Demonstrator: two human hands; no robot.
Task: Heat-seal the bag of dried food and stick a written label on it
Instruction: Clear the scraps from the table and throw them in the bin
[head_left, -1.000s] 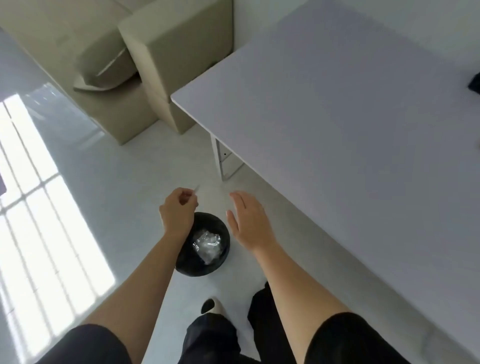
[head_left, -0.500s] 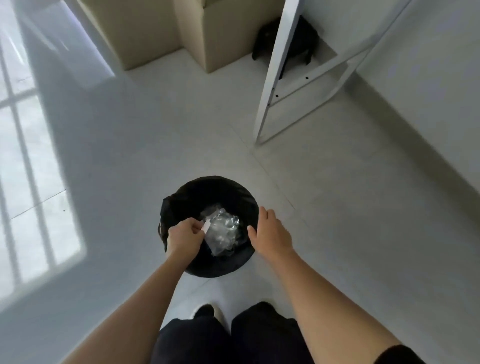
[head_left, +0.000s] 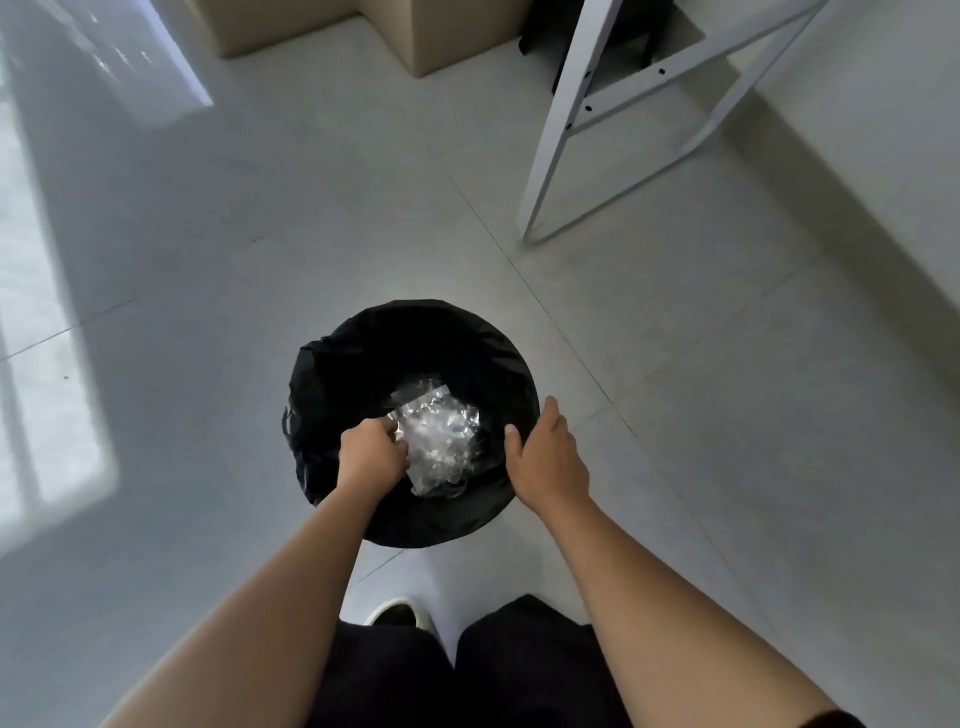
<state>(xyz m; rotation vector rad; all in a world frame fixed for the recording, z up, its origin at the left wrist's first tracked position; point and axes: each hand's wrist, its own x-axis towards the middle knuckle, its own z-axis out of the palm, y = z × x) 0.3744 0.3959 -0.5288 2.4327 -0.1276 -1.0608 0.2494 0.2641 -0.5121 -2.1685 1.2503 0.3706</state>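
Neither the bag of dried food nor the label shows in the head view. I am bent over a round bin with a black liner (head_left: 363, 353) on the floor. My left hand (head_left: 371, 454) reaches down inside it with the fingers curled in a pinch. The small white scrap it pinched a moment ago is hidden behind those fingers. Crumpled clear plastic (head_left: 441, 436) lies in the bin, right against my left fingertips. My right hand (head_left: 545, 457) is relaxed with straight fingers at the bin's right rim and holds nothing.
The white table leg frame (head_left: 566, 124) stands at the upper right, with the table's underside beyond it. Beige sofa bases (head_left: 441, 36) sit at the top. My shoe (head_left: 395, 613) and dark trousers are just below the bin. Pale tiled floor surrounds the bin.
I bent down from the table towards the bin. My left hand, pinching a small white scrap, dropped from above the bin into it. My right hand came to the bin's right rim.
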